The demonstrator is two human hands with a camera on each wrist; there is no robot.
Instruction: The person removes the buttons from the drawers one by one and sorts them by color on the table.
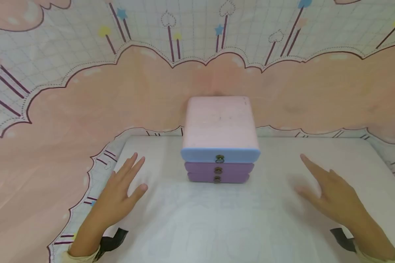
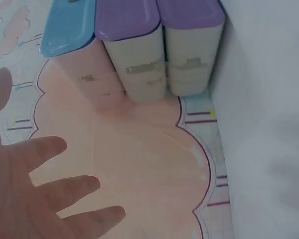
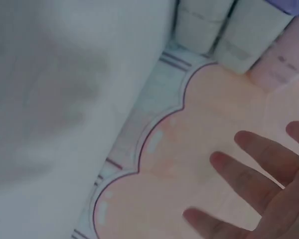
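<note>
A small three-tier drawer box point(image 1: 220, 124) stands in the middle of the white surface, its drawer fronts facing me. The top tier has a pink body and a blue drawer front point(image 1: 197, 155); the two lower fronts point(image 1: 200, 168) are purple, and each front carries a small metal ring pull. All three drawers are closed. To the box's left, my left hand point(image 1: 116, 195) hovers with fingers spread, holding nothing. On the other side, my right hand point(image 1: 335, 193) is also spread and apart from the box, its thumb blurred.
A white board point(image 1: 237, 219) lies under the box and hands. Behind and around it spreads a peach and white cloth point(image 1: 145, 95) with scalloped outlines and candle-like drawings. Black straps point(image 1: 113, 240) circle both wrists.
</note>
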